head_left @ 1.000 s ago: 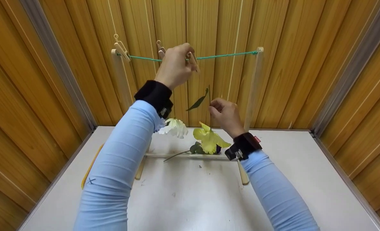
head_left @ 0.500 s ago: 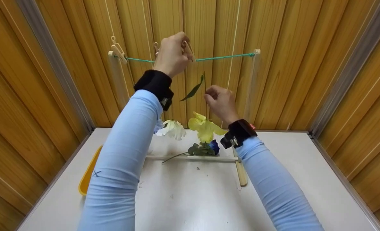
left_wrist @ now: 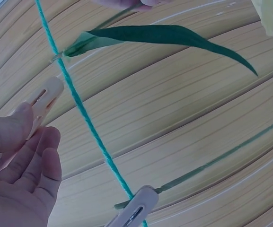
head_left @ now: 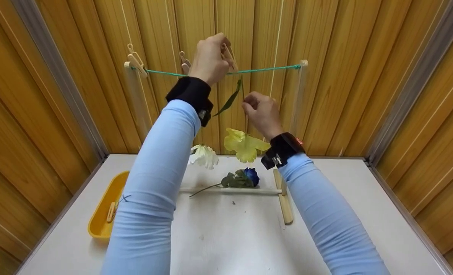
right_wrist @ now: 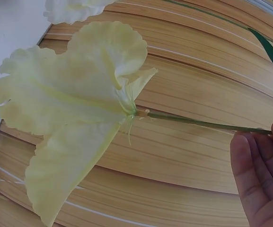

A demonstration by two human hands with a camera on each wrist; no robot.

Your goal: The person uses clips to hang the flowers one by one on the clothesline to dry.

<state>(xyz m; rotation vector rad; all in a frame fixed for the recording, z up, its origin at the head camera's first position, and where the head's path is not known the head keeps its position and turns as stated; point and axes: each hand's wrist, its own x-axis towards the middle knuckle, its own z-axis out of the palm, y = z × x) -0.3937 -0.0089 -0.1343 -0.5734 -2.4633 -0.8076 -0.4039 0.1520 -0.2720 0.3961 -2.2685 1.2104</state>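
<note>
Yellow flower, pinched by right fingers, hangs near white flower; left fingers pinch clothespin.

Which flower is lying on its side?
The blue rose, down by the frame's bottom bar; the yellow flower, its stem pinched by the right hand, and the white flower both hang head-down.

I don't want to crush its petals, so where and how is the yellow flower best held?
By the bare stem, I'd say, between leaf and bloom, pinched from the right, as the right hand does. It hangs bloom down, its leaf slanting off to the left, so the stem's right side looks free and the wide bloom goes untouched.
</note>
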